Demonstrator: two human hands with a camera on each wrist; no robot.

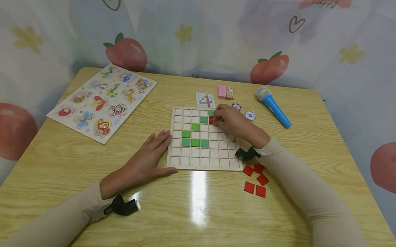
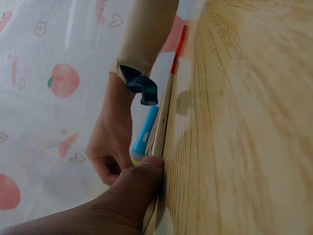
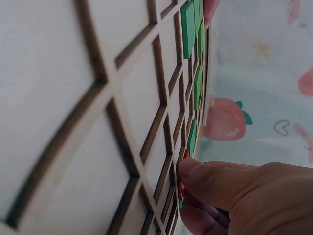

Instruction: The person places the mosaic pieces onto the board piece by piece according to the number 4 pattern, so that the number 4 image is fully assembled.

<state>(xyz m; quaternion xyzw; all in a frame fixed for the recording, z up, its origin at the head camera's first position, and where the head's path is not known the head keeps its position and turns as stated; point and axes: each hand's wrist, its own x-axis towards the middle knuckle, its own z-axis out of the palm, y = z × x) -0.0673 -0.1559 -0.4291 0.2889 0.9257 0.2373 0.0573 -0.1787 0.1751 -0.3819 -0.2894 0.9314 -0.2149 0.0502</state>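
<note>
A wooden grid board (image 1: 205, 162) lies on the table, with several green tiles (image 1: 195, 142) in its cells. My left hand (image 1: 144, 161) rests at the board's left edge, fingers fairly straight. In the left wrist view, its thumb (image 2: 139, 181) touches the board's side. Over the far part of the grid, my right hand (image 1: 236, 123) has curled fingers and pinches a red tile (image 1: 210, 120) beside a green one. From the right wrist, the thumb (image 3: 208, 178) covers most of that red tile (image 3: 186, 154). Several loose red tiles (image 1: 249, 187) lie near the board's front right corner.
Behind the board are a small pattern card (image 1: 205, 100), a pink block (image 1: 222, 91) and round number tokens (image 1: 250, 115). A blue toy microphone (image 1: 276, 110) lies at the back right. At the back left is an insect picture board (image 1: 102, 104).
</note>
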